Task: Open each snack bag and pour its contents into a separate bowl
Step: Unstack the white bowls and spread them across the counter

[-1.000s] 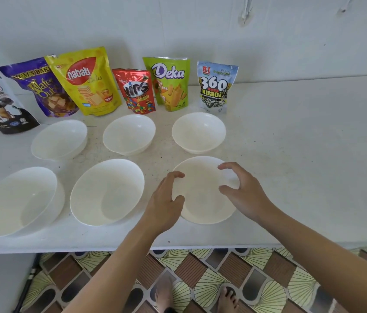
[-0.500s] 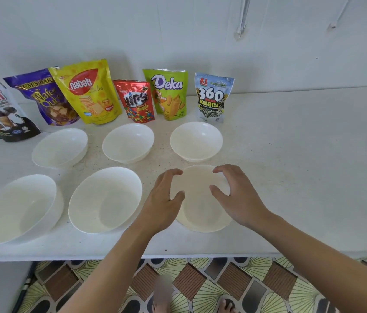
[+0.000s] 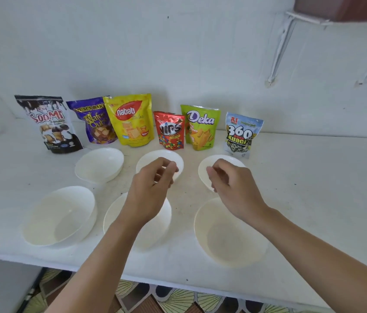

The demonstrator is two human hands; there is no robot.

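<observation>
Several sealed snack bags stand upright along the wall: black Soomi (image 3: 50, 125), purple wafer cubes (image 3: 94, 122), yellow Nabati (image 3: 130, 120), red Vips (image 3: 170, 132), green Deka (image 3: 200, 127) and blue 360 Kuaci (image 3: 242, 134). Several empty white bowls sit in two rows in front, among them a back-left bowl (image 3: 99, 164), a front-left bowl (image 3: 58, 216) and a front-right bowl (image 3: 230, 233). My left hand (image 3: 151, 190) hovers over the middle bowls, fingers loosely curled, holding nothing. My right hand (image 3: 232, 188) hovers beside the back-right bowl (image 3: 234, 161), also empty.
The white table (image 3: 313, 199) runs wide to the right of the bowls. Its front edge is near me, with patterned floor tiles (image 3: 178, 299) below. A white wall stands right behind the bags, with a bracket (image 3: 279, 48) at upper right.
Both hands have left the front-right bowl and lifted forward toward the back row. The camera has tilted up, showing more wall.
</observation>
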